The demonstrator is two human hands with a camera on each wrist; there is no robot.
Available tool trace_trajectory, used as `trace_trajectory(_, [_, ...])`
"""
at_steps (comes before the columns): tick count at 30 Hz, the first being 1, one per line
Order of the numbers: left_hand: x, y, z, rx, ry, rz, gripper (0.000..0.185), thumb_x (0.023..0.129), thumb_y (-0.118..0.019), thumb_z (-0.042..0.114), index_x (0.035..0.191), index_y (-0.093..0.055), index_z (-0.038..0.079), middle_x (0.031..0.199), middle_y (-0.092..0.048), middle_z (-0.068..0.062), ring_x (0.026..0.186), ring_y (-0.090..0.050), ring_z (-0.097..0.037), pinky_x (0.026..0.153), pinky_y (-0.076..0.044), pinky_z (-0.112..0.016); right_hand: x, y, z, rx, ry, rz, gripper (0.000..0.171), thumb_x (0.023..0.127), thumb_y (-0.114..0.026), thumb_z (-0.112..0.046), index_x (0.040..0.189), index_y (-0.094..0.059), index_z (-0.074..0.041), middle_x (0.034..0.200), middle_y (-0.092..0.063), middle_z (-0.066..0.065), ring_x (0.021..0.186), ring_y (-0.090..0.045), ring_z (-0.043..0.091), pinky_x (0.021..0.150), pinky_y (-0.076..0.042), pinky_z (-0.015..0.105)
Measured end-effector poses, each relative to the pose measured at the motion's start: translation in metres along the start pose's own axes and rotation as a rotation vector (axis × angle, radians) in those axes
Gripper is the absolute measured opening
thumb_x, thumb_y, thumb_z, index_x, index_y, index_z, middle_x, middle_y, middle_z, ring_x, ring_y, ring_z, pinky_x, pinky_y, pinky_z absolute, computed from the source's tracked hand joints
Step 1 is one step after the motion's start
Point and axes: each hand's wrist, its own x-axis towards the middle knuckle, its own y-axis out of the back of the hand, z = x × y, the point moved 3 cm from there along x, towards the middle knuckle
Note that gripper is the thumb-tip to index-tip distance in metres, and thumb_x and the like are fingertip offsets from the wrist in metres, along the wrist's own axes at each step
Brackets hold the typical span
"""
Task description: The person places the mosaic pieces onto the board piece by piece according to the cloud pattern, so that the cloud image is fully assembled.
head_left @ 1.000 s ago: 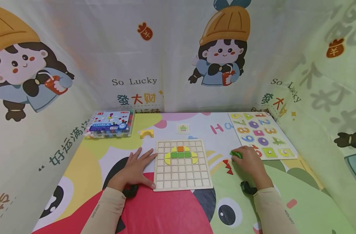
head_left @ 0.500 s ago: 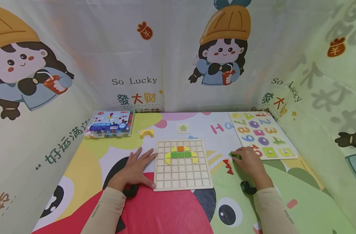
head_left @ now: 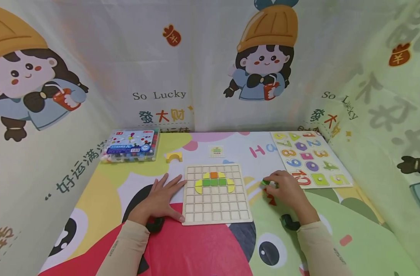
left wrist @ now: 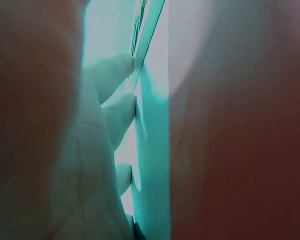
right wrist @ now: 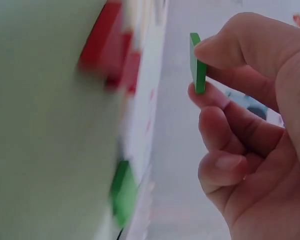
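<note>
Pinching a green tile (right wrist: 200, 76) near the red triangles (head_left: 272, 201), our right hand (head_left: 287, 190) could scatter those by dipping low, or drop the tile if its grip loosens; our left hand (head_left: 159, 201), fingers spread at the board (head_left: 216, 208), could jog it by pushing sideways.

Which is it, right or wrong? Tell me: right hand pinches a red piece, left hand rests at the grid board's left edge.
Wrong on colour: the right hand pinches a green piece, as the right wrist view shows. The left hand does rest at the left edge of the grid board.
</note>
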Motion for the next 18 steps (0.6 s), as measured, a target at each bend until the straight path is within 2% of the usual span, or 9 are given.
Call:
trace_trajectory(6, [-0.001,0.001,0.001,0.003,0.002,-0.003,0.128,0.059,-0.093,0.069,0.167,-0.034,0.032,0.179,-0.019,0.002,0.165,0.003,-0.044,0.129,0.003,-0.071,0.009,-0.003,-0.040,-0.025,0.160,-0.038,0.023,0.086,-0.081,-0.007,0.109,-0.084,-0.008,0.106,-0.072,0.008,0.097,-0.065,0.023,0.077,-0.060,0.039])
trace_trajectory(13, [-0.002,0.003,0.004,0.000,0.013,0.001,0.128,0.059,-0.094,0.067,0.166,-0.035,0.032,0.179,-0.020,0.001,0.165,0.002,-0.045,0.129,0.002,-0.072,0.031,-0.020,-0.095,-0.084,0.381,-0.170,0.019,0.086,-0.085,-0.008,0.105,-0.085,-0.010,0.103,-0.071,0.002,0.099,-0.064,0.019,0.084,-0.061,0.035])
trace_trajectory(18, [-0.001,0.003,0.005,0.001,0.014,0.000,0.127,0.059,-0.095,0.066,0.166,-0.036,0.031,0.179,-0.021,0.001,0.165,0.002,-0.045,0.129,0.003,-0.072,0.047,-0.040,-0.123,-0.118,0.449,-0.275,0.016,0.089,-0.083,-0.012,0.104,-0.086,-0.014,0.105,-0.072,0.001,0.099,-0.064,0.016,0.083,-0.061,0.030])
